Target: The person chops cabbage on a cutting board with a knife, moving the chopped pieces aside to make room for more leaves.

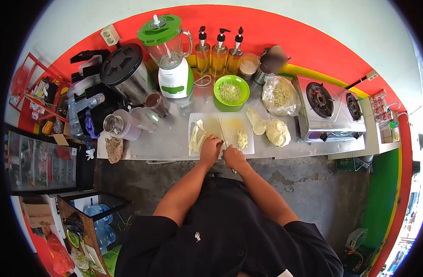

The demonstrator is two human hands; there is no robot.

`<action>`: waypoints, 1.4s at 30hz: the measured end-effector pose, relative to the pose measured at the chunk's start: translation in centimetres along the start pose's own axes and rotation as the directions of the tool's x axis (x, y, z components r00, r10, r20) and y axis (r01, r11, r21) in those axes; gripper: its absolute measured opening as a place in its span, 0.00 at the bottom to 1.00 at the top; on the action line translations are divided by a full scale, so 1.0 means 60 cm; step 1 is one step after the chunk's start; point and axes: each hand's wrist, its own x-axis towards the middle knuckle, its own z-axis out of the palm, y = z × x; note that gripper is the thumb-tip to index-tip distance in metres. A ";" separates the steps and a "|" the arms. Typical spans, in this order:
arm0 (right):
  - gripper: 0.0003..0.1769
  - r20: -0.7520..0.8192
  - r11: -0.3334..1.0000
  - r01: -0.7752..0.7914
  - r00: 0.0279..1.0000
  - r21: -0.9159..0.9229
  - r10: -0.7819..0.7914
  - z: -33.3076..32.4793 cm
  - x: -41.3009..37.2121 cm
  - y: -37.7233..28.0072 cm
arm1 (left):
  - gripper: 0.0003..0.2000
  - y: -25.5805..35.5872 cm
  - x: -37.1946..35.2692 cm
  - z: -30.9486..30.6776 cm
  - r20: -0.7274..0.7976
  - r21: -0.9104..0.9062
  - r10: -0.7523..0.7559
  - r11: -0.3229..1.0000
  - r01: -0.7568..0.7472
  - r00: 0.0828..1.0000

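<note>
My right hand (234, 157) is wrapped round the handle of a knife (222, 132), whose blade points away from me over the white cutting board (214, 118). Close to the blade's left side, my left hand (212, 147) has its fingers curled down on the board; what lies under them is hidden. Pale cabbage leaf pieces (197, 137) lie on the board left of that hand. Right of the knife is a small heap of shredded cabbage (242, 139). A cut cabbage head (278, 133) and a loose leaf (255, 121) sit just right of the board.
Behind the board stands a green bowl (231, 105) of shreds, beside a plastic bag (281, 95) of sprout-like strands. A blender (172, 69), pump bottles (219, 55) and a large lidded metal container (128, 74) line the back. To the right is a two-burner stove (329, 111).
</note>
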 end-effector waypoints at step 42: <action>0.23 -0.075 0.998 0.026 0.997 -0.055 -0.030 0.023 -0.007 -0.009 | 0.05 -0.014 0.001 0.000 0.009 -0.062 -0.144 0.988 0.144 0.990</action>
